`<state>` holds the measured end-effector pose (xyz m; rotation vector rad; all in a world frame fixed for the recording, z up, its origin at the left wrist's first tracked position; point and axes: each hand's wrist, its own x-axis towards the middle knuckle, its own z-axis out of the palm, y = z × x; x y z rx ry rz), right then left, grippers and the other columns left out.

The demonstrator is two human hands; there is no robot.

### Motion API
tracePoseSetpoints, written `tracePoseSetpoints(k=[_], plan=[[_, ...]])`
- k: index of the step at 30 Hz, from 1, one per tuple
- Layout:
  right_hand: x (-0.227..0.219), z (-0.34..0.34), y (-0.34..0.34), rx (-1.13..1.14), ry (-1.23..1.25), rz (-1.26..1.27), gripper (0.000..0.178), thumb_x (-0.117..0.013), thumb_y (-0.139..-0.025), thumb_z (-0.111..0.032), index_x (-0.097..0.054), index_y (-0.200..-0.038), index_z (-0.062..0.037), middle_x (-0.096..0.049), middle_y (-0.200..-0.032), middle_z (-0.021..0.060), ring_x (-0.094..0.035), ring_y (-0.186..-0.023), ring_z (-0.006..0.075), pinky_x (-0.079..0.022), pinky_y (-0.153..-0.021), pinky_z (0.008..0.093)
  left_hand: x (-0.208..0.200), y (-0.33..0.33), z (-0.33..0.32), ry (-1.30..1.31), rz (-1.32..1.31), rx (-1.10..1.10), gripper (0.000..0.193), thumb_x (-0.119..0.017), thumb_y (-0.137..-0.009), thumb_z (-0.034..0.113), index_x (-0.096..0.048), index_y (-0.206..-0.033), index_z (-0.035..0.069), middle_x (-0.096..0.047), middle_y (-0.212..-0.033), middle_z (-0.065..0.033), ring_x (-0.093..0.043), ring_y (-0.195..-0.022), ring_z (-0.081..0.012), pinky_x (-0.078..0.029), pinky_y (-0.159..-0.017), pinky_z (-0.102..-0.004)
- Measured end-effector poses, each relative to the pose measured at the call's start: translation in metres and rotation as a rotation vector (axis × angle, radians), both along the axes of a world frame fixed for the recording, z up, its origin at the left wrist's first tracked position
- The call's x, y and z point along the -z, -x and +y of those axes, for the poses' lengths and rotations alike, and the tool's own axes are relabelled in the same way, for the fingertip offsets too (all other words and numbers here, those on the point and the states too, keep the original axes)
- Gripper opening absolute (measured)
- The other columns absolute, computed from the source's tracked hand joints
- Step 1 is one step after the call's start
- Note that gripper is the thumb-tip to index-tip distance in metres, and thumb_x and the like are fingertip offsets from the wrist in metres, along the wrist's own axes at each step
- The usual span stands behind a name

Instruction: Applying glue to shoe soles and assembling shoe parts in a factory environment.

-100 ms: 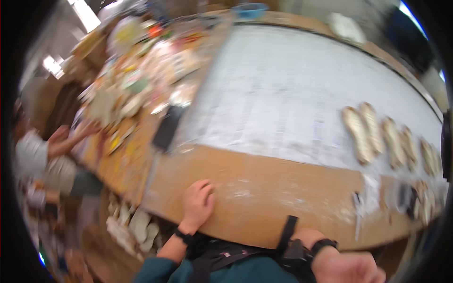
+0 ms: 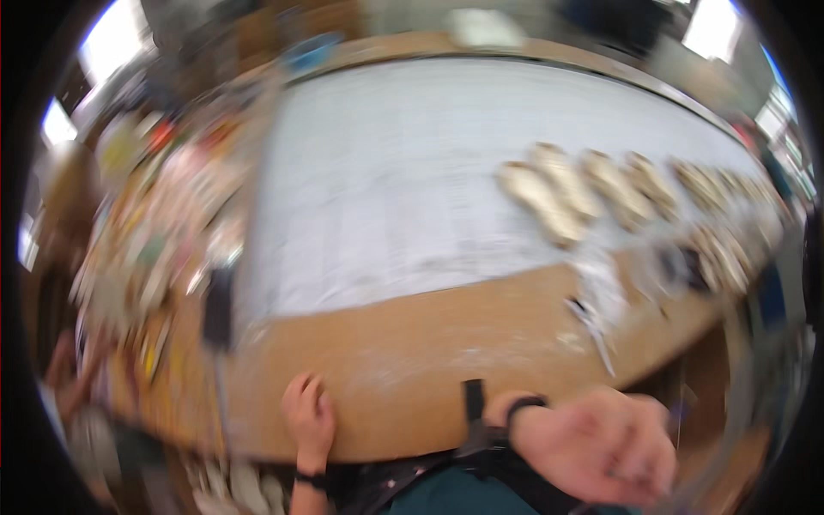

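A slim pale tool (image 2: 595, 336) lies on the right side of the brown tabletop (image 2: 386, 369), next to some crumpled whitish plastic (image 2: 605, 287). Its dark end points up-left, away from the person, and the pale end aims down-right at the near edge, so the long axis runs diagonally on my feed. Too smeared for me to say what kind of tool. Past it, pale gold shoe-shaped pieces (image 2: 542, 204) sit in pairs on a white sheet (image 2: 386, 172), slanting much the same way.

Compared with a split second ago, my whole view is swung to the right: everything on the tabletop sits further left, and the tool leans where it looked nearly upright. The right hand (image 2: 601, 446) is higher in frame and looks bigger.

That one is up in the air near the front edge, fingers curled in, but with the motion blur I can't tell how tightly, or if they hold anything. The left hand (image 2: 309, 419) rests on the tabletop by the front edge, fingers loosely bent and side by side. Its underside is hidden, so I can't tell if anything's in there.
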<state>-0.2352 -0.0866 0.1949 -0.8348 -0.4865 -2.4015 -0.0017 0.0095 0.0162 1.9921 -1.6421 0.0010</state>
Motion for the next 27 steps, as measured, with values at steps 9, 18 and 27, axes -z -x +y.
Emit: tracePoseSetpoints(k=[9,18,27], plan=[[0.031,-0.016,-0.021,-0.388,-0.249,1.028,0.032,-0.035,-0.091,-0.026,-0.048,-0.103,0.0002,-0.054,-0.103,0.0217,-0.055,-0.075,0.0174,-0.045,-0.066,0.0297,0.014,-0.005,0.008,0.07,-0.003,0.033,0.028,-0.056,-0.073,0.009,-0.054,-0.1,0.002,-0.048,-0.113,-0.0174,-0.044,-0.106,-0.0341,-0.033,-0.09,-0.041],[0.158,-0.22,0.041,0.423,-1.079,1.531,0.036,-0.053,-0.082,-0.027,-0.049,-0.106,-0.0005,-0.057,-0.098,0.0148,-0.055,-0.089,0.0215,-0.044,-0.074,0.0325,0.008,-0.016,0.011,0.085,0.104,0.084,0.029,-0.06,-0.07,0.011,-0.055,-0.099,0.004,-0.048,-0.113,-0.0135,-0.042,-0.109,-0.0315,-0.031,-0.09,-0.041],[0.189,-0.275,0.13,0.926,-1.957,1.763,0.065,-0.072,-0.058,-0.023,-0.042,-0.109,0.0036,-0.046,-0.117,0.0205,-0.049,-0.103,0.0346,-0.042,-0.086,0.0372,0.007,-0.012,0.013,0.05,0.132,0.047,0.028,-0.059,-0.07,0.011,-0.056,-0.097,0.005,-0.049,-0.113,-0.013,-0.042,-0.109,-0.031,-0.031,-0.09,-0.0411]])
